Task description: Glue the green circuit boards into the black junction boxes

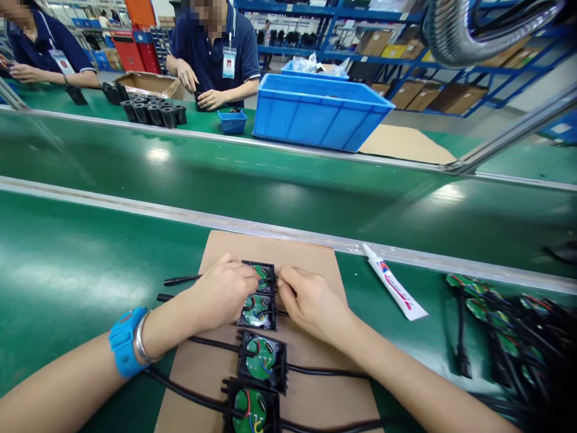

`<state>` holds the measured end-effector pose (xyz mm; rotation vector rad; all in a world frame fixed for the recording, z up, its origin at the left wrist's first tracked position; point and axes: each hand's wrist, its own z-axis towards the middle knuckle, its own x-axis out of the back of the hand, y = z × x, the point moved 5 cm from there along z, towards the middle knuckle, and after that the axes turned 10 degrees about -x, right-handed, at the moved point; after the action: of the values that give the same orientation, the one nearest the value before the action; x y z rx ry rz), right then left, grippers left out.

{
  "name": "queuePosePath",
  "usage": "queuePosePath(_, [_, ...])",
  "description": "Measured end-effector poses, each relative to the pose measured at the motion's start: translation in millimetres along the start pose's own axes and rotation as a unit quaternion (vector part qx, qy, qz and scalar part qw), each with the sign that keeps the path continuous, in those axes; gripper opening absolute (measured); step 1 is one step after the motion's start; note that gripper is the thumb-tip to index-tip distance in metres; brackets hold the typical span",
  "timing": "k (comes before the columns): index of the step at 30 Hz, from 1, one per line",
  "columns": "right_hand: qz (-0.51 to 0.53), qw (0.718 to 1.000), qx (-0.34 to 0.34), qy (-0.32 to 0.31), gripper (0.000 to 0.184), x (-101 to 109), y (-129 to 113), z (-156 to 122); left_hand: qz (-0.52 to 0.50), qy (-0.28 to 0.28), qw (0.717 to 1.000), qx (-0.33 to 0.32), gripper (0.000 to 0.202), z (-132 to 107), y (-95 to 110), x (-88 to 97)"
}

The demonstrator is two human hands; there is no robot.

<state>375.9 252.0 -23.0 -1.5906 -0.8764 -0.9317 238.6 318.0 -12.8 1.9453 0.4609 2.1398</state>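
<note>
Four open black plastic housings would be too exact a count to dwell on; several stand in a column on a cardboard sheet [315,249], each with a round green circuit board inside. My left hand [228,291] has its fingers curled over the left side of the farthest housing [265,267], touching its board. At that housing's right edge, my right hand [311,300] pinches thumb and forefinger together; what lies between them is hidden. Nearer me are a second housing [259,313], a third housing [264,361] and the closest housing [252,409]. Black cables [324,371] run out from both sides.
A white tube [396,285] lies right of the cardboard. Farther right is a pile of wired circuit boards [500,319]. Across the green belt [288,198] stand a large blue bin [320,114], black cylindrical parts [153,111] and two co-workers. A metallic hose [473,36] hangs overhead.
</note>
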Motion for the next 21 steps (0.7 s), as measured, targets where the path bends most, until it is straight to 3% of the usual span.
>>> queuePosePath(5, [-0.050,0.998,0.006,-0.023,0.011,-2.3,1.1,3.2,0.031,0.009,0.999,-0.009,0.016,-0.7,1.7,-2.8])
queuePosePath(9, [-0.089,0.992,0.033,-0.079,0.008,-0.6,-6.0,11.4,0.051,0.020,0.998,-0.006,0.030,4.1,5.7,-5.3])
queuePosePath(13, [-0.157,0.983,0.039,-0.087,0.014,1.6,-7.6,14.5,0.076,0.032,0.997,-0.007,0.028,9.9,7.0,-8.0])
queuePosePath(17, [-0.131,0.990,0.059,-0.007,0.016,-1.7,1.2,6.1,0.068,0.038,0.997,-0.006,0.039,4.5,5.4,-12.6])
queuePosePath(21, [-0.007,0.988,0.107,0.113,0.018,-3.5,10.7,-1.4,0.064,0.061,0.996,-0.010,0.050,-2.4,3.5,-14.2])
